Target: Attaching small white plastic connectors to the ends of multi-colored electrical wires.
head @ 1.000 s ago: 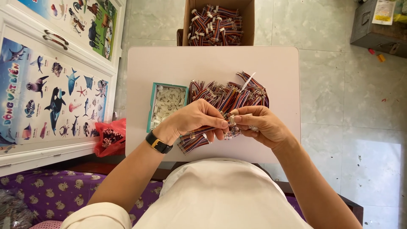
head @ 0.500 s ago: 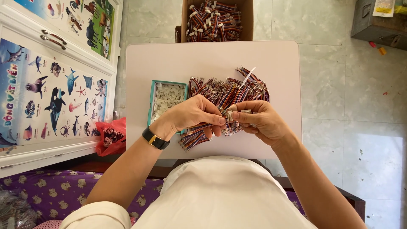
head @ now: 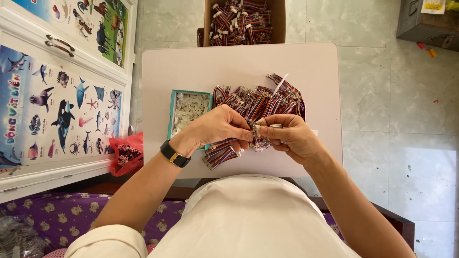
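The wire bundle [head: 221,155] is pinched by the left hand [head: 221,128]; its small plug [head: 256,130] is gripped by the right hand [head: 290,136]. A loosened pinch could drop it into the pile of wires [head: 260,101] on the tabletop [head: 201,67].

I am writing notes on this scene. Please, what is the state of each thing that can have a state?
Left hand: fingers pinched on a striped wire bundle.
Right hand: fingers pinched on a small white connector.
Teal tray: open, holds white parts.
Cardboard box: open, full of wire bundles.
Red bag: open.
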